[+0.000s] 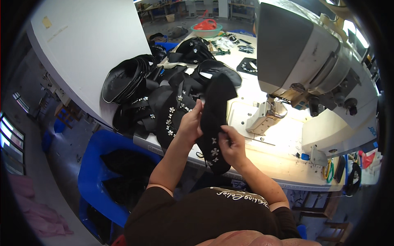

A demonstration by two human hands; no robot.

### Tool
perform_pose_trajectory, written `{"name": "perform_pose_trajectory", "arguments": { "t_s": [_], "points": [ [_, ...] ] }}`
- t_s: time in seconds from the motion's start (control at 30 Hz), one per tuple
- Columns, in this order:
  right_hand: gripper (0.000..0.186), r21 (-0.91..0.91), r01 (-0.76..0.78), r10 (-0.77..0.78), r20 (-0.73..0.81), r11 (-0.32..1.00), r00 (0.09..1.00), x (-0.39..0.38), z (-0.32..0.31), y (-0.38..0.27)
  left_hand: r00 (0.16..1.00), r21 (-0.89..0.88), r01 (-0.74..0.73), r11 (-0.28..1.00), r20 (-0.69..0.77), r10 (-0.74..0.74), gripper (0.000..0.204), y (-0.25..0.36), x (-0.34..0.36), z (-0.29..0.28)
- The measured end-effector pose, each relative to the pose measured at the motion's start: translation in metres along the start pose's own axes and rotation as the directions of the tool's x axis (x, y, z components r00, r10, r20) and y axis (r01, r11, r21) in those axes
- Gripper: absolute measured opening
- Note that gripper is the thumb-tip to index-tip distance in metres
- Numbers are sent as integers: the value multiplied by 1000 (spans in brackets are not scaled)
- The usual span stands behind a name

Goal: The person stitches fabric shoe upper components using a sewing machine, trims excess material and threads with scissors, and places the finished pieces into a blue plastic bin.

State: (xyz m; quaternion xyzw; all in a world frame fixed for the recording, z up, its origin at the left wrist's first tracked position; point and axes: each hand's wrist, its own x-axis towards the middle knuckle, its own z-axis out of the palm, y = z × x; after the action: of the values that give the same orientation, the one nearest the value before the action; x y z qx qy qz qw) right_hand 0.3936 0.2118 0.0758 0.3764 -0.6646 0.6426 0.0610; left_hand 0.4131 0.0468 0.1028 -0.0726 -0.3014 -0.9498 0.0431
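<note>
Along the table's (pixel 266 166) front edge, open room lies rightward; a pile of black pieces (pixel 162 102) crowds leftward. Over that edge, left hand (pixel 191 125) and right hand (pixel 232 146) pinch opposite sides of a matte black panel (pixel 213 108), pale flower ornaments (pixel 214 152) near its lower end.

A large white panel (pixel 86 41) is rising at the upper left, its edge bowing toward the rim. Beyond it, grey floor (pixel 184 23) is stretching back to work tables (pixel 243 5) and a white pillar (pixel 223 9). At far left, dark-framed windows (pixel 11 141) are glowing white, and a wooden seat (pixel 67 112) is standing nearby. Strong light is washing over the pale tabletop (pixel 283 171); a bright strip (pixel 356 35) is shining at upper right, above wooden frames (pixel 329 206) that are standing low down.
</note>
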Motion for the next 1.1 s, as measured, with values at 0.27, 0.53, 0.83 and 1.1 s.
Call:
{"name": "perform_pose_trajectory", "arguments": {
  "t_s": [0.27, 0.53, 0.83, 1.1],
  "points": [
    [29, 97, 16, -14, -24, 995, 1000, -20, -48, 4, 993, 601, -113, 791, 104, 62, 60, 6, -7, 59],
    [17, 486, -382, 485, -102, 786, 869, -23, -96, -19, 932, 962, -273, -17, 261, -251, 55, -16, 5, 85],
    [15, 465, -134, 325, -360, 875, 875, -43, -84, -10, 811, 883, -470, 6, 429, 396, 24, -138, -6, 65],
    [16, 568, -113, 388, -391, 815, 834, -49, -94, -16, 903, 563, -425, 709, 216, 371, 7, -134, -2, 71]
  ]
}}
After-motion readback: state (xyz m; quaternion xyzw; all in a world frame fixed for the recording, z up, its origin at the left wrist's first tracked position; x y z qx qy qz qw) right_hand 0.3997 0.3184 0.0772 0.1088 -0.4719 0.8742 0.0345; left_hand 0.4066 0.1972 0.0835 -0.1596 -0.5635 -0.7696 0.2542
